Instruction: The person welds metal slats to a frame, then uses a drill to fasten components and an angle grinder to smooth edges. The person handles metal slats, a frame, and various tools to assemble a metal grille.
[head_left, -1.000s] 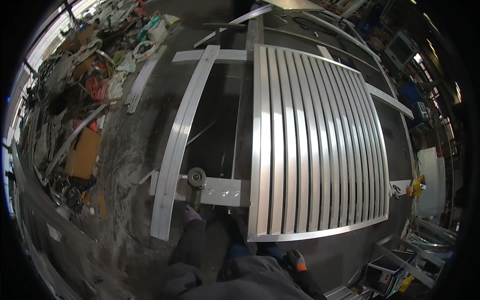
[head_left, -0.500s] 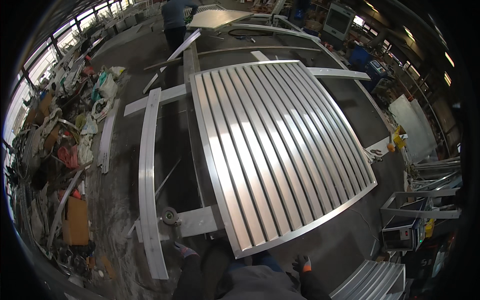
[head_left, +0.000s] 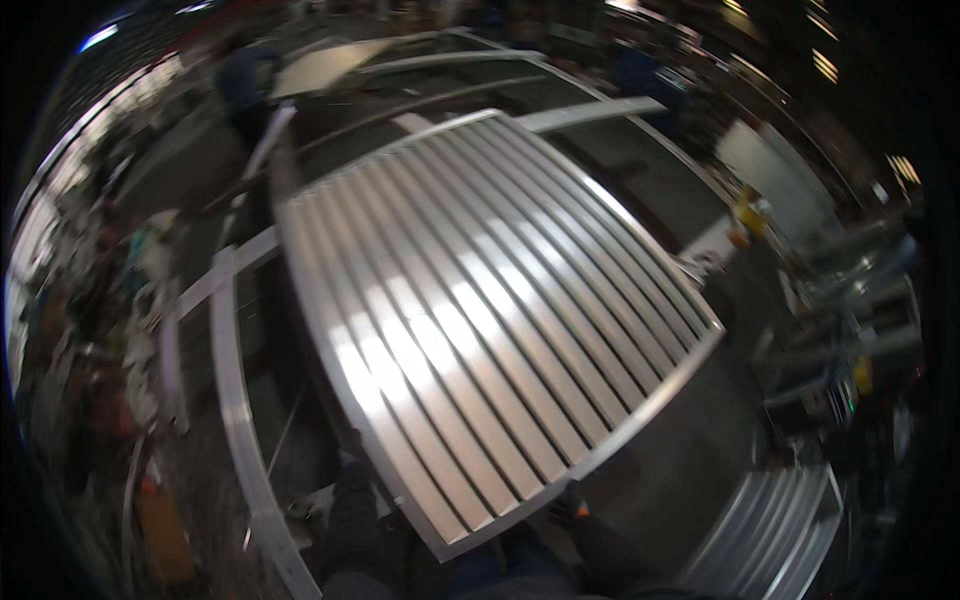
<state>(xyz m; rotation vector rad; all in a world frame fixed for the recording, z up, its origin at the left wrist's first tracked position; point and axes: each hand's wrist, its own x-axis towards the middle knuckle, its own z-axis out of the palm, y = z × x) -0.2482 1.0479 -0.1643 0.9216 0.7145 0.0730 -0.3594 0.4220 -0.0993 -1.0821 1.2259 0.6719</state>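
Note:
A large slatted metal panel (head_left: 500,330) with a bright frame lies in front of me on long metal bars. My left hand (head_left: 350,446), in a dark sleeve, reaches to the panel's left edge, close to its near corner. My right hand (head_left: 570,499), gloved with an orange cuff, is at the near edge of the panel. Both hands are smeared by motion and partly dark, so I cannot make out their fingers or whether they grip the frame. A long pale metal profile (head_left: 235,400) lies to the left of my left arm.
Another ribbed metal piece (head_left: 765,530) stands at the lower right. A crossbar (head_left: 595,114) sticks out beyond the panel's far side. Blurred clutter (head_left: 90,350) and a cardboard box (head_left: 163,525) line the left. A person (head_left: 245,85) stands at the far left near a pale sheet (head_left: 330,66).
My view has turned, so the scene is tilted and blurred. My left hand has moved forward to the panel's left edge. My right hand has come in to its near edge.

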